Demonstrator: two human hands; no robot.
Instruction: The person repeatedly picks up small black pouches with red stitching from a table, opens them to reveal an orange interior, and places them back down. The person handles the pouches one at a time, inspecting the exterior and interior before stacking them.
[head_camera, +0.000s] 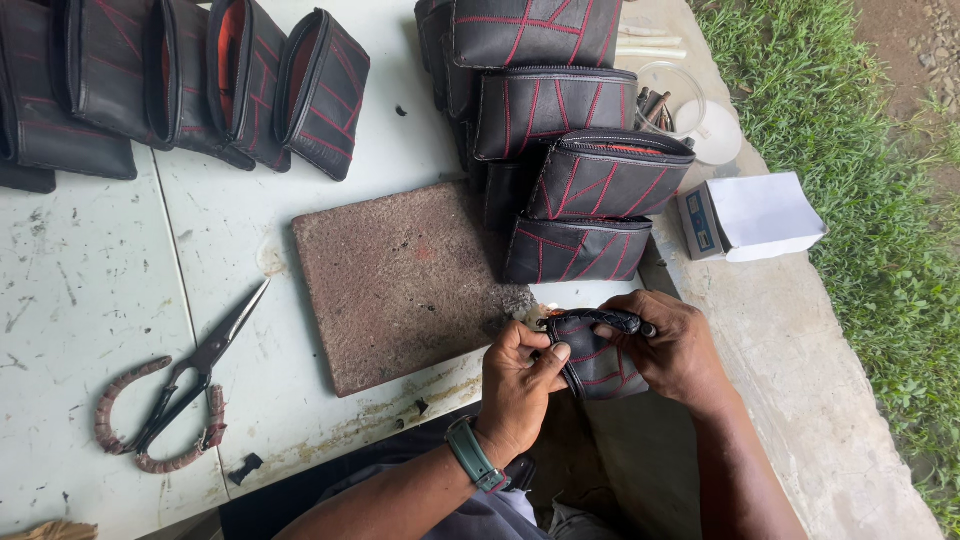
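Currently our left hand (518, 378) and right hand (672, 345) both grip one black, red-stitched pouch (597, 362), fingers closed on it. We count four similar pouches stacked (580, 160), one rough brown slab (400, 280), one pair of scissors (170, 400).

Daylight, soft and even, outdoor scene, bright overall. No hard shadows; only faint soft shadow under scissors (170, 400) and along edge of brown stone slab (400, 285). White table top (90, 290) bright but not burnt out; white paper on small box (762, 212) nearly overexposed. Mild sheen on black pouches (560, 110), red stitching clear. Focus sharp at centre, hands crisp. Slight wide-angle bending at edges; grass (850, 120) little softer.
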